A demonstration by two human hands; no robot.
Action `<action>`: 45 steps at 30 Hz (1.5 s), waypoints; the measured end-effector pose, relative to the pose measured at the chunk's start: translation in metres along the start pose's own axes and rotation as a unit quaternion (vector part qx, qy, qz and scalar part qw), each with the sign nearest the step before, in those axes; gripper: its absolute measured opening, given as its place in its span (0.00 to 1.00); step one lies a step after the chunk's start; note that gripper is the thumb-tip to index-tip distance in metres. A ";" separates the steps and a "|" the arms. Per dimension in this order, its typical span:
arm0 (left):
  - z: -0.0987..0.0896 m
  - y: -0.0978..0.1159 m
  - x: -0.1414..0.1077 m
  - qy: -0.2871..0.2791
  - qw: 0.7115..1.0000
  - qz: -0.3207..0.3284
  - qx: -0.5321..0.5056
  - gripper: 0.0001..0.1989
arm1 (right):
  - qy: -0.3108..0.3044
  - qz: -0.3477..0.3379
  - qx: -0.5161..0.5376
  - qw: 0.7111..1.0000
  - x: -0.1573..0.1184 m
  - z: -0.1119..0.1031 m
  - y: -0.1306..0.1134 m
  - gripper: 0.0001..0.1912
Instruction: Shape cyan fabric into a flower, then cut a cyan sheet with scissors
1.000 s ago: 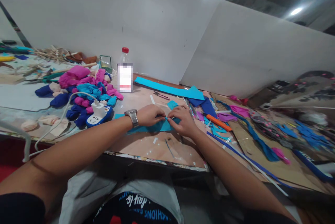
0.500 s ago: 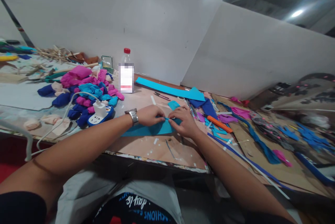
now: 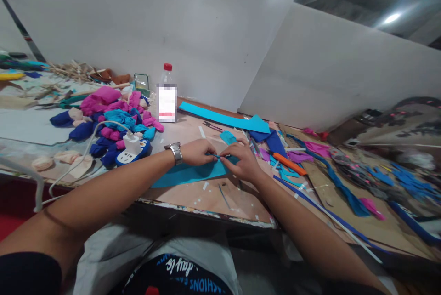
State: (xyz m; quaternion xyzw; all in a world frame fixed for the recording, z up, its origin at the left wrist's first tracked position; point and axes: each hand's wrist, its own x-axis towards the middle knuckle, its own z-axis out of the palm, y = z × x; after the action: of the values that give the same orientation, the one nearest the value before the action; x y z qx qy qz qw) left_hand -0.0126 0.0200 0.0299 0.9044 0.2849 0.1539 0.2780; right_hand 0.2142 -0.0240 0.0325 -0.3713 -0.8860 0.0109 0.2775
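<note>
Pinching away near the table's [image 3: 182, 196] front edge: the blue strip [image 3: 193, 174] lies under the left wrist, its far edge nipped by left hand [image 3: 197, 152] and right hand [image 3: 242, 161], fingertips closed, nearly meeting! Beyond, small snips [image 3: 213, 126]; farther, a red-capped bottle [image 3: 167, 102] before the wall [image 3: 206, 42].

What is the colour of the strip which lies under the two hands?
The strip is turquoise blue; the head view shows it.
</note>
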 end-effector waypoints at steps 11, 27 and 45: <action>-0.003 -0.001 0.002 -0.034 0.993 -0.046 -0.107 0.12 | 0.017 -0.062 -0.039 0.997 0.002 -0.004 -0.001 0.06; -0.001 -0.002 0.003 0.003 0.995 -0.022 -0.093 0.18 | 0.027 -0.074 -0.058 0.995 0.002 -0.006 -0.006 0.05; 0.005 0.011 -0.003 0.076 0.981 0.059 0.167 0.12 | 0.018 0.042 0.013 0.999 0.000 0.007 -0.001 0.03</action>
State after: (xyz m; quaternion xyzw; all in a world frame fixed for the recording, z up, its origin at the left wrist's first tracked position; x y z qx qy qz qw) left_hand -0.0078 0.0082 0.0321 0.9389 0.2734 0.1883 0.0913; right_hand 0.2102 -0.0240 0.0272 -0.4043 -0.8644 0.0278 0.2976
